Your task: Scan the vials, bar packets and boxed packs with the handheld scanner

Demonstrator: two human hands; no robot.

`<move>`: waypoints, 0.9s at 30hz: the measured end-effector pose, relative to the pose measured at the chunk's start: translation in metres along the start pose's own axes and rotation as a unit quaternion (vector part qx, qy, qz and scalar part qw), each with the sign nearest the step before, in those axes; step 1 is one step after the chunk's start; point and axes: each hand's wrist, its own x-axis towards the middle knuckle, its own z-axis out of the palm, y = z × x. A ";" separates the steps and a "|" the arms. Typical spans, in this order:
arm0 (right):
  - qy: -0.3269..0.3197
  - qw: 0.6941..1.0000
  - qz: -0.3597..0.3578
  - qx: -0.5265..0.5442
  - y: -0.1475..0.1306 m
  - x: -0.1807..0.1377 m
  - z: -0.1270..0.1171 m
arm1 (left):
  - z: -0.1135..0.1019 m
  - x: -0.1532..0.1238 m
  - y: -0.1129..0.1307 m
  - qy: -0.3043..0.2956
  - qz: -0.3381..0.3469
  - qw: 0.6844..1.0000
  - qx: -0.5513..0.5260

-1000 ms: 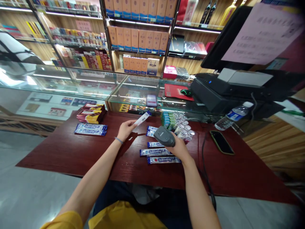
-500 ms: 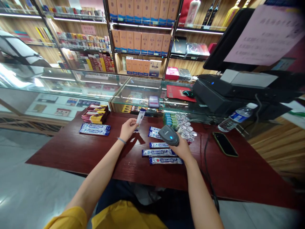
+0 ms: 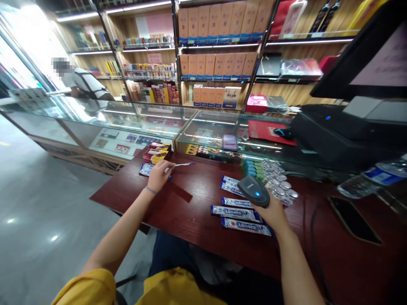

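Observation:
My left hand (image 3: 158, 174) pinches a slim blue-and-white candy stick (image 3: 181, 164) and holds it flat, just above the dark red table (image 3: 197, 212), next to a stack of the same sticks (image 3: 146, 169) at the table's far left. My right hand (image 3: 270, 212) grips a grey barcode scanner (image 3: 253, 191) with a blue light on top. Under and beside the scanner lie several more blue-and-white sticks (image 3: 237, 213) in a loose row.
A pile of red and yellow packs (image 3: 156, 152) sits beyond the stack. Green packs (image 3: 252, 167) and small clear containers (image 3: 280, 180) lie past the scanner. A black phone (image 3: 354, 219), a water bottle (image 3: 372, 180), glass display counters (image 3: 152, 123), a till (image 3: 337, 131) and a person (image 3: 82, 84) surround the table.
My left hand has carried the stick leftward and turned it from upright to flat, near the left stack. The view has swung left. The scanner hand has stayed over the row.

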 end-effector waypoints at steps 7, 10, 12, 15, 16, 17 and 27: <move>0.006 1.000 -0.008 0.009 0.008 0.002 0.000 | -0.042 -0.033 -0.074 0.009 -0.007 0.989 0.147; 0.007 1.000 -0.003 0.002 0.013 0.005 -0.002 | -0.048 -0.042 -0.096 -0.020 -0.005 0.984 0.174; 0.011 1.000 -0.003 0.001 0.015 0.005 -0.002 | -0.047 -0.045 -0.106 -0.041 0.002 0.983 0.180; 0.014 1.000 -0.006 0.005 0.011 0.004 -0.002 | -0.044 -0.047 -0.115 -0.058 0.009 0.983 0.172; 0.019 1.000 -0.006 0.006 0.009 0.003 -0.001 | -0.043 -0.048 -0.116 -0.060 0.009 0.984 0.168; 0.025 1.000 -0.004 0.005 0.006 0.002 -0.001 | -0.042 -0.048 -0.118 -0.062 0.008 0.984 0.165; 0.038 0.999 0.006 -0.010 0.008 -0.002 0.002 | -0.044 -0.055 -0.117 -0.076 0.005 0.989 0.128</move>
